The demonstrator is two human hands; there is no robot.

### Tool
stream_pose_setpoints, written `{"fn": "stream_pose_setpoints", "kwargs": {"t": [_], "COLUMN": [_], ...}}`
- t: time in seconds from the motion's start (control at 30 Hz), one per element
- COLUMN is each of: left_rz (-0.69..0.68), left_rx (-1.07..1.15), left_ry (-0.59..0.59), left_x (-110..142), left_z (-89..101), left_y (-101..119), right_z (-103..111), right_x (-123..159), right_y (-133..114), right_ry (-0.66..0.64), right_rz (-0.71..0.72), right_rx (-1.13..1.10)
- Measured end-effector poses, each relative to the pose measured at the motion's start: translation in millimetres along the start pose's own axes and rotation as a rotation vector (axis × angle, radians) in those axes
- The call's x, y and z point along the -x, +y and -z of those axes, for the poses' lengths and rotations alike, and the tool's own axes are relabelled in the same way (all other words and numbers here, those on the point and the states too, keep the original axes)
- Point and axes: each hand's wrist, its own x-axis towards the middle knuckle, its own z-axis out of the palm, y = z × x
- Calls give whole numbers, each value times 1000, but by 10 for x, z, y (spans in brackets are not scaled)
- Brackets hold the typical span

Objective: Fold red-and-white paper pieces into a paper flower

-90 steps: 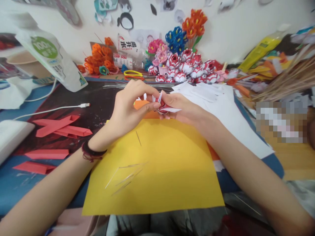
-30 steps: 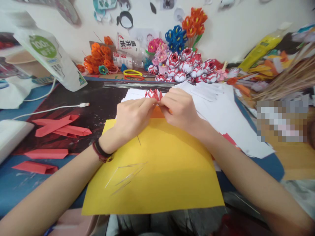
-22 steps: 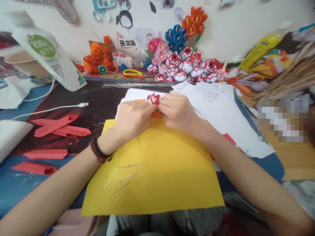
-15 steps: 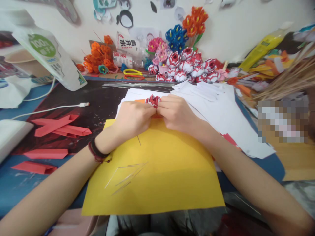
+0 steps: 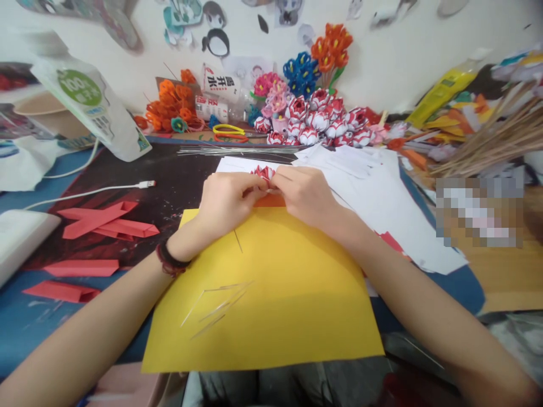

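Note:
A small red-and-white paper flower (image 5: 263,172) is pinched between my two hands above the far edge of the yellow sheet (image 5: 275,294). My left hand (image 5: 229,198) has thumb and forefinger closed on its near left side. From the right, my right hand (image 5: 305,195) grips it with curled fingers. Only the flower's petal tips and a pale lower part show; the fingers cover the rest. Several thin wire pieces (image 5: 223,308) lie on the yellow sheet. Beneath the hands an orange sheet (image 5: 271,200) peeks out.
Folded red paper strips (image 5: 110,220) and a white cable (image 5: 85,191) lie at left, near a tilted white bottle (image 5: 91,102). White papers (image 5: 382,192) spread at right. Behind are finished red-and-white paper flowers (image 5: 320,120), yellow-handled scissors (image 5: 229,131) and long wires (image 5: 237,151).
Three seconds ago the flower was held sideways with a white flap sticking out; now its petals point away and up. Both hands have closed round its near side. The view has shifted slightly.

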Motion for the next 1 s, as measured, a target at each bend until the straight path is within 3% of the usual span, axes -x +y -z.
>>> {"fn": "stream_pose_setpoints", "kwargs": {"t": [0.17, 0.3, 0.63, 0.77, 1.0], "left_rz": [-24, 16, 186, 274, 375], "left_rx": [-60, 29, 137, 314, 679], "left_ry": [-6, 5, -43, 50, 15], "left_x": [21, 6, -35, -55, -76], "left_z": [-18, -3, 19, 0, 3], "left_y": [4, -14, -14, -60, -45], "right_z": [-65, -78, -46, -70, -26], "right_x": [18, 6, -75, -83, -96], "right_y": [21, -4, -74, -83, -116], "right_ry": [24, 51, 90, 128, 197], "right_rz": [-14, -143, -393, -406, -384], "right_rx": [-196, -374, -548, -561, -528]}}
